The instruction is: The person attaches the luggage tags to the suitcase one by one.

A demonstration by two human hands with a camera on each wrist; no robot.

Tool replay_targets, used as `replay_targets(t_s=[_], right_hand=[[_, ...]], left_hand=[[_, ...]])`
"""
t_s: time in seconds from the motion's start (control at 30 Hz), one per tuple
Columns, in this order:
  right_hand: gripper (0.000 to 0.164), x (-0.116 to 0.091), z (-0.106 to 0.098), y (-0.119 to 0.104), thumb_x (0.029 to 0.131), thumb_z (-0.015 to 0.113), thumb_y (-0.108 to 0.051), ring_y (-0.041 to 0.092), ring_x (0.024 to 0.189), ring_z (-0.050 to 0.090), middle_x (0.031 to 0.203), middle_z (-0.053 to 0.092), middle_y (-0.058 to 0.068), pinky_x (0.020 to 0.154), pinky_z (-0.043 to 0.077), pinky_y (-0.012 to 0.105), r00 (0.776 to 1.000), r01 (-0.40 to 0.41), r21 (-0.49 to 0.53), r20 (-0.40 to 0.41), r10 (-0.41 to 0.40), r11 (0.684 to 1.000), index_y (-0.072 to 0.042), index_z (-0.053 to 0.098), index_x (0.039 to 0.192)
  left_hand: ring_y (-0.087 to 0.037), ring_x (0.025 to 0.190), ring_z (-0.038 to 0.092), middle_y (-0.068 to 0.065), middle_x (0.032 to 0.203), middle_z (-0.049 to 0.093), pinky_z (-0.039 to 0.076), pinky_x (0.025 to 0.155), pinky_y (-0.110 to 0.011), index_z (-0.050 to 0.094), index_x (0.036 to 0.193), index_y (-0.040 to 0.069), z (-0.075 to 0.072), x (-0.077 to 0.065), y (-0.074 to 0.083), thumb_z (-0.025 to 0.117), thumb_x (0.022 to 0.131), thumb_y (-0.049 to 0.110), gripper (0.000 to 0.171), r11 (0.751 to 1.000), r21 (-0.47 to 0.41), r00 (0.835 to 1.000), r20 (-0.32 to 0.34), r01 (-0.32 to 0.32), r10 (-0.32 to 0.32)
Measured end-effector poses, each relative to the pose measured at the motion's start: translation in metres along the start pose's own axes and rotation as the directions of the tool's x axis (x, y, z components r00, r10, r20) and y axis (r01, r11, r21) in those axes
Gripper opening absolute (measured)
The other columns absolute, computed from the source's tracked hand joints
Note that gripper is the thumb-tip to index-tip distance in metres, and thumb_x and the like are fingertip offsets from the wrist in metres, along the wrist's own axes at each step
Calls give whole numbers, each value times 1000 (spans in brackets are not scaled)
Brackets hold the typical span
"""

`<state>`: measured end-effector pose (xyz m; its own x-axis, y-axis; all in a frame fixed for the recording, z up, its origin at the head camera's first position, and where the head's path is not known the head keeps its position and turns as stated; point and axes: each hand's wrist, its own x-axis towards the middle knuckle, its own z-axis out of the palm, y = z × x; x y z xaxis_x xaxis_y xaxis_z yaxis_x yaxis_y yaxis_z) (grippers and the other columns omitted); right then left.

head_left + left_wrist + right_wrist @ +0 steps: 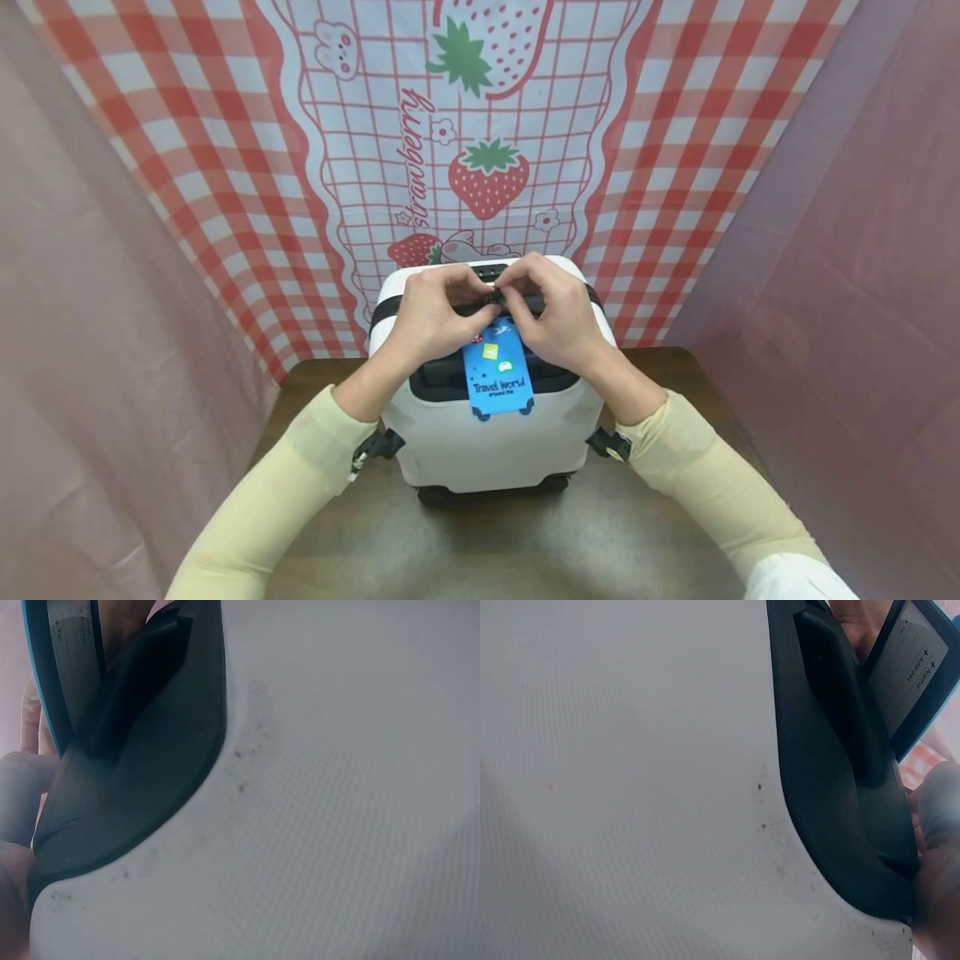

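Observation:
A white suitcase [495, 446] stands upright on the table, with a black carry handle [840, 697] at its top. From the handle area hangs a blue luggage tag [498, 375] printed "Travel World"; its back, a card with name and address lines, shows in the right wrist view. My left hand [435, 315] and right hand [557, 317] meet above the tag. Thumb and forefinger of each pinch a small dark strap [492, 297] at the tag's top. Fingertips mostly hide the strap, so whether its ends are joined cannot be seen.
The brown table [322, 533] runs under the suitcase. Behind it hangs a red-checked strawberry cloth [660, 158], and pinkish curtains [847, 275] flank both sides. A black band [386, 308] crosses the suitcase near its top.

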<state>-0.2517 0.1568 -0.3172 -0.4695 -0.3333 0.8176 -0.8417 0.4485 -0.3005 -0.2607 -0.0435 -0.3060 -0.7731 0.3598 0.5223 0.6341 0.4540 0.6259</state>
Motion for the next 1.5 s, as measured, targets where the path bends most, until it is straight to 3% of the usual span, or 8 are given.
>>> replay_targets(t_s=[0.33, 0.57, 0.67, 0.8, 0.97, 1.13, 1.33, 1.5], right_hand=[[9, -1, -1, 2, 96, 69, 3, 18, 92, 74, 100, 72, 12, 90, 60, 16, 999, 33, 30, -23, -33, 999, 0, 67, 105], [12, -2, -2, 2, 95, 70, 6, 18, 88, 69, 100, 72, 12, 87, 57, 13, 999, 39, 56, -38, -37, 998, 0, 67, 105], [14, -3, -4, 3, 95, 71, 5, 17, 88, 70, 103, 73, 12, 87, 59, 15, 1000, 25, 83, -7, -24, 996, 1, 68, 107], [21, 0, -8, 5, 92, 76, 1, 17, 88, 72, 106, 74, 11, 85, 64, 27, 997, 1, 108, 83, -10, 994, 0, 69, 111], [15, 4, -10, 6, 94, 79, -4, 16, 87, 73, 102, 76, 8, 87, 66, 39, 985, -78, 29, 155, 73, 997, -4, 72, 107], [9, 2, -8, 5, 96, 77, -4, 18, 90, 74, 100, 77, 8, 92, 65, 42, 979, -142, 30, 152, 136, 989, -4, 72, 105], [11, 2, -7, 4, 95, 76, 0, 19, 93, 74, 101, 77, 8, 93, 65, 41, 987, -117, 77, 120, 107, 990, -3, 72, 105], [13, 1, -7, 2, 93, 77, 3, 19, 94, 73, 103, 77, 9, 93, 64, 38, 992, -96, 108, 96, 85, 990, -2, 73, 104]], left_hand=[[-23, 98, 82, -10, 105, 83, 66, 89, -37, 77, 102, 6, -1, 0, -1, 84, 90, 16, 16, 999, 42, 1000, 6, -21, 21], [-21, 96, 82, -9, 103, 83, 66, 89, -37, 77, 98, 7, -3, 4, -1, 84, 91, 17, 14, 998, 63, 999, 41, -3, 1], [-21, 95, 82, -9, 102, 83, 66, 89, -36, 76, 97, 7, -4, 5, -1, 84, 91, 18, 15, 998, 62, 999, 54, 3, -6], [-21, 96, 82, -9, 103, 83, 66, 89, -36, 77, 99, 7, -5, 5, -2, 84, 91, 17, 15, 998, 63, 998, 54, 8, -11], [-22, 98, 82, -9, 105, 83, 66, 91, -37, 77, 101, 7, -5, 3, -3, 84, 91, 18, 16, 998, 60, 999, 49, 14, -17], [-21, 98, 82, -9, 104, 83, 66, 90, -36, 77, 99, 8, -5, 2, -3, 84, 91, 18, 15, 999, 54, 999, 46, 6, -8], [-22, 96, 82, -9, 102, 83, 66, 89, -36, 76, 97, 7, -5, 2, -1, 84, 91, 16, 13, 996, 80, 999, 35, -26, 24], [-21, 97, 82, -8, 103, 83, 66, 90, -35, 76, 96, 8, -7, 4, -1, 83, 92, 18, 12, 997, 76, 998, 69, -13, 8]])
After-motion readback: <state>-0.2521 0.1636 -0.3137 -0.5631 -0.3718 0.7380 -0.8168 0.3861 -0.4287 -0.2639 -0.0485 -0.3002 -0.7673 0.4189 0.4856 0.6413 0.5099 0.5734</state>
